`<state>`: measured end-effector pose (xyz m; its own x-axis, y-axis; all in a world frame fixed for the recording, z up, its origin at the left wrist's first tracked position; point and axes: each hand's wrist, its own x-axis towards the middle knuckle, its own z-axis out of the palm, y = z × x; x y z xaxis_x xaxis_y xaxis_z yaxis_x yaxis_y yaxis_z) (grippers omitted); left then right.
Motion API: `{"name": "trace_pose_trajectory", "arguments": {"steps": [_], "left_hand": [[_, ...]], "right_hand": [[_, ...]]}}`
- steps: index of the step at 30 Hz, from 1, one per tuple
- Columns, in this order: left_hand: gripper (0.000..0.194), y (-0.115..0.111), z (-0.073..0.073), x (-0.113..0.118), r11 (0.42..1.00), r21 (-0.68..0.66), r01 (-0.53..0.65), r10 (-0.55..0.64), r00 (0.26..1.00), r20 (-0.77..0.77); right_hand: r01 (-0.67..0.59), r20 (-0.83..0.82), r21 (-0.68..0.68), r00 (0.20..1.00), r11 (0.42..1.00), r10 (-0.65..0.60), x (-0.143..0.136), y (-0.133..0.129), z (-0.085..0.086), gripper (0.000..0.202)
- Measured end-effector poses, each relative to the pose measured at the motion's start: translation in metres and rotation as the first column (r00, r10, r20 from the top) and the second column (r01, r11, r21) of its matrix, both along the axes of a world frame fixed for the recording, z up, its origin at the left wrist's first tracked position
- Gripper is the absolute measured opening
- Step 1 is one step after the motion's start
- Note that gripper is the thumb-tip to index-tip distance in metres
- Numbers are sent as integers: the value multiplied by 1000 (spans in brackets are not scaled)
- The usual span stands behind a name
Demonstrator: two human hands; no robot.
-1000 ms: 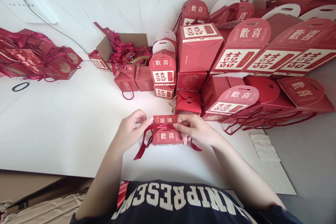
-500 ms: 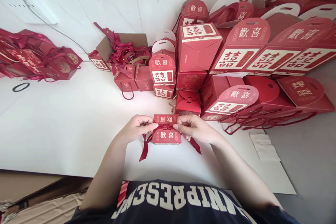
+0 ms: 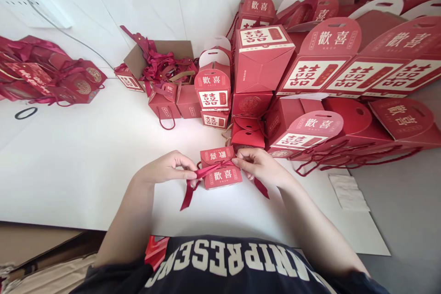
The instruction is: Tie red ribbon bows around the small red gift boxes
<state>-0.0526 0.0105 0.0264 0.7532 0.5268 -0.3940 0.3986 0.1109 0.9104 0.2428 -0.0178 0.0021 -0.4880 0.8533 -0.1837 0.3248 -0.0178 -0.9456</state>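
A small red gift box (image 3: 223,177) with pale characters on its two top flaps lies in front of me on the white table. A dark red ribbon (image 3: 213,167) runs across its top between the flaps. My left hand (image 3: 177,167) pinches the ribbon just off the box's left side, pulling that part taut. At the right edge, my right hand (image 3: 253,163) pinches the ribbon close to the box. Loose ribbon tails hang below both hands onto the table. A twisted red cord shows at the box's left side.
Stacked red gift boxes (image 3: 310,78) fill the back right. An open carton of ribbons (image 3: 165,62) stands at the back, beside small boxes. Decorated red boxes (image 3: 79,80) sit far left near a black ring (image 3: 26,113). White tissues (image 3: 348,192) lie at the right edge.
My left hand has moved left off the box, drawing the ribbon out tight across its top. The box has turned slightly. My right hand stays by its right edge.
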Motion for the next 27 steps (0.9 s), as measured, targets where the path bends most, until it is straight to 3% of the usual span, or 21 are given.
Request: {"name": "trace_pose_trajectory", "arguments": {"steps": [4, 8, 11, 15, 20, 24, 27], "left_hand": [[18, 7, 18, 10, 977, 207, 51, -55, 998, 12], [12, 14, 13, 31, 928, 372, -24, -52, 980, 193], [13, 18, -1, 43, 927, 372, -51, -52, 964, 261], [16, 18, -14, 48, 906, 393, -156, 77, 975, 210], [20, 20, -21, 48, 896, 414, -159, 94, 981, 172], [21, 22, -25, 48, 901, 404, -159, 104, 983, 153], [24, 22, -24, 49, 903, 398, -160, 109, 983, 146]], "right_hand": [[-7, -15, -3, 1000, 1000, 7, -2, -1, -2, 40], [-8, -6, -9, 1000, 1000, 8, -3, -1, -3, 38], [-2, -19, -20, 1000, 1000, 2, -3, 0, -4, 39], [-5, -57, -48, 998, 999, 2, -2, 0, -5, 40], [-35, -147, -113, 989, 993, 18, 1, 1, -8, 41], [-149, -206, -215, 973, 965, 104, 10, 5, -4, 34], [-199, -244, -174, 958, 964, 153, 16, 6, 1, 27]]}}
